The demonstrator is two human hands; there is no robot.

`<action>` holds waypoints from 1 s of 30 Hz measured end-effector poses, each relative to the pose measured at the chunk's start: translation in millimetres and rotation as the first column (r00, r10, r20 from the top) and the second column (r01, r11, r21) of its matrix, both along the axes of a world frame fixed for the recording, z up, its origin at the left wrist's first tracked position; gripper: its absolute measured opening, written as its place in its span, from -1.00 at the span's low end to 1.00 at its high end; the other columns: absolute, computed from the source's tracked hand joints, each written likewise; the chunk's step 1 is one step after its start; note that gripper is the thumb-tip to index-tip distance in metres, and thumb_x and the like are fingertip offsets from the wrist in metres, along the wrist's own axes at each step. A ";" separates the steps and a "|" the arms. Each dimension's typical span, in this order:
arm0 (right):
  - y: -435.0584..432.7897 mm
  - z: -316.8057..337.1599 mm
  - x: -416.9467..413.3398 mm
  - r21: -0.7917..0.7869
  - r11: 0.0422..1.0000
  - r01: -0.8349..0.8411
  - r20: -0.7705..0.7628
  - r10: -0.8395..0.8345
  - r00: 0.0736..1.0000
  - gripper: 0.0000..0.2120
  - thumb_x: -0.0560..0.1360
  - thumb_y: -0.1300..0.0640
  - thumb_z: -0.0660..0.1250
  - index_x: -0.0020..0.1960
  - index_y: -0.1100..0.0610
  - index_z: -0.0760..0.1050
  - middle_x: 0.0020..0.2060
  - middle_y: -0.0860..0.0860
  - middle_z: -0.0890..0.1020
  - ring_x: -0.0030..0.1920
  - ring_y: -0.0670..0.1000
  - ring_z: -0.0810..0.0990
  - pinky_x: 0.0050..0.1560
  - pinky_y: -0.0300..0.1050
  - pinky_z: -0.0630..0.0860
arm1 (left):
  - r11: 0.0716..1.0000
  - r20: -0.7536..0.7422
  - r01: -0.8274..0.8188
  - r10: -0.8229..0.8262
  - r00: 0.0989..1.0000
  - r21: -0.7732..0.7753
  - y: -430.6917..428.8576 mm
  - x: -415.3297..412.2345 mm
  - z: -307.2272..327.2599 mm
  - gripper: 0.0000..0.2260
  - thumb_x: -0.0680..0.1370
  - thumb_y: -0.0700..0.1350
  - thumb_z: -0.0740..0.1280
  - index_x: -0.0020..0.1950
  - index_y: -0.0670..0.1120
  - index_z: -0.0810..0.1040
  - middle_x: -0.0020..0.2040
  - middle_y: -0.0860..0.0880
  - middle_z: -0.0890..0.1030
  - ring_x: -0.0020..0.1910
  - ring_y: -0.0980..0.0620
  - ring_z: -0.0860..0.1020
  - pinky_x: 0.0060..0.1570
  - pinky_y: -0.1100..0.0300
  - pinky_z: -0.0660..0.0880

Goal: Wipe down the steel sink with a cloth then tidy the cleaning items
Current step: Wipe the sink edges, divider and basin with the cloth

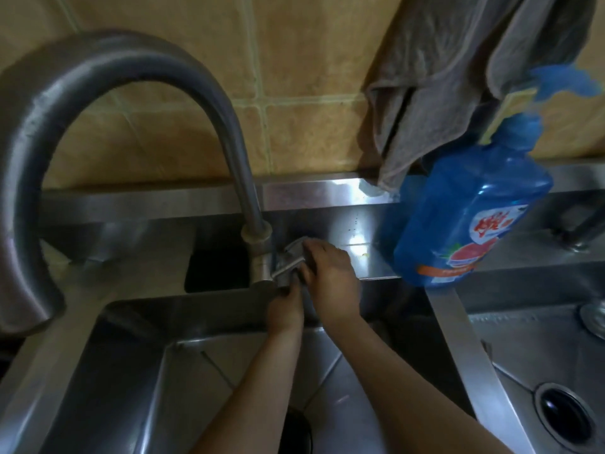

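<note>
A grey cloth (292, 258) is bunched against the base of the tall steel faucet (253, 204), on the ledge behind the left sink basin (137, 371). My right hand (332, 273) lies on top of the cloth with its fingers curled over it. Just below, my left hand (285, 308) grips the cloth's lower edge beside the faucet base. The faucet's lever is mostly hidden under the cloth and my fingers. A blue detergent bottle (468, 221) stands on the ledge to the right of my hands.
A second grey towel (438, 93) hangs on the tiled wall above the bottle. The faucet's spout (29, 283) curves over to the far left. A steel divider (458, 329) separates the right basin, which has a dark drain (563, 417). A rectangular opening (216, 267) sits left of the faucet base.
</note>
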State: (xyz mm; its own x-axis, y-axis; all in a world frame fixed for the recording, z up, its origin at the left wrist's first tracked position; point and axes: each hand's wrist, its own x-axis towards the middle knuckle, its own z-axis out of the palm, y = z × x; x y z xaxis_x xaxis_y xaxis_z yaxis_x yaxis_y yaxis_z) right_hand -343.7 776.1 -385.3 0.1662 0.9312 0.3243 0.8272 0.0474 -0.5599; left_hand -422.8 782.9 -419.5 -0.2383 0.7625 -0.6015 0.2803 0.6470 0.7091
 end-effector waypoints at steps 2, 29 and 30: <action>4.1 -11.1 -6.9 0.009 1.000 0.008 0.105 -0.009 0.994 -0.68 0.42 0.04 0.21 0.04 0.13 0.62 -0.02 0.06 0.66 -0.07 0.13 0.60 -0.08 -0.10 0.55 | 0.999 0.005 -0.052 0.052 0.999 0.011 -0.2 -4.3 -3.4 -0.59 0.62 0.06 0.04 0.36 -0.14 0.37 0.21 -0.22 0.54 0.17 -0.17 0.52 0.20 0.07 0.43; 4.0 -27.1 18.7 -0.066 0.970 0.233 0.296 -0.204 0.933 -0.71 0.40 0.14 0.17 -0.03 0.25 0.58 -0.03 0.22 0.59 -0.01 0.23 0.56 0.10 -0.06 0.37 | 0.995 0.326 -0.078 0.095 0.940 -0.063 -5.0 0.6 -12.6 -0.52 0.51 0.28 0.14 -0.30 -0.12 0.48 -0.24 -0.09 0.58 -0.23 -0.03 0.55 -0.26 0.17 0.46; 4.9 -25.8 10.7 -0.064 0.980 0.191 0.273 -0.167 0.947 -0.70 0.36 0.11 0.19 -0.04 0.23 0.58 -0.06 0.20 0.59 -0.05 0.22 0.56 0.05 -0.06 0.41 | 0.996 0.313 -0.079 0.091 0.945 -0.051 -5.6 0.4 -12.9 -0.54 0.52 0.26 0.14 -0.31 -0.10 0.47 -0.22 -0.10 0.59 -0.21 -0.05 0.56 -0.16 0.11 0.51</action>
